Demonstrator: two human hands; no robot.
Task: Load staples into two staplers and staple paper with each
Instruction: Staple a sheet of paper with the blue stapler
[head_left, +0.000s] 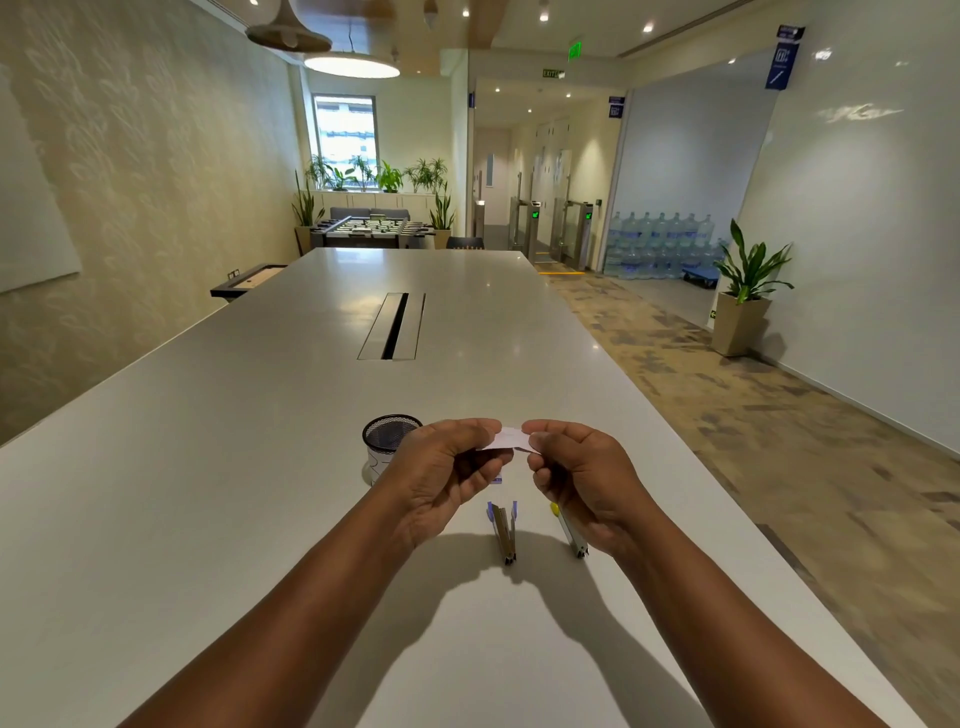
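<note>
Both hands are raised above the white table (260, 467), pinching a small white piece (508, 439), a paper slip or staple box, between them. My left hand (441, 478) grips its left end and my right hand (582, 478) grips its right end. Below them on the table lie two staplers swung open with metal channels showing: a blue one (503, 530) and a yellow one (569, 530), the latter partly hidden by my right hand. A bit of blue-and-white packaging (496, 480) peeks out under my left hand.
A black mesh pen cup (387, 441) stands just left of my left hand. A cable slot (392, 326) runs along the table's middle. The table's right edge drops to a carpeted floor. A potted plant (748, 291) stands by the right wall.
</note>
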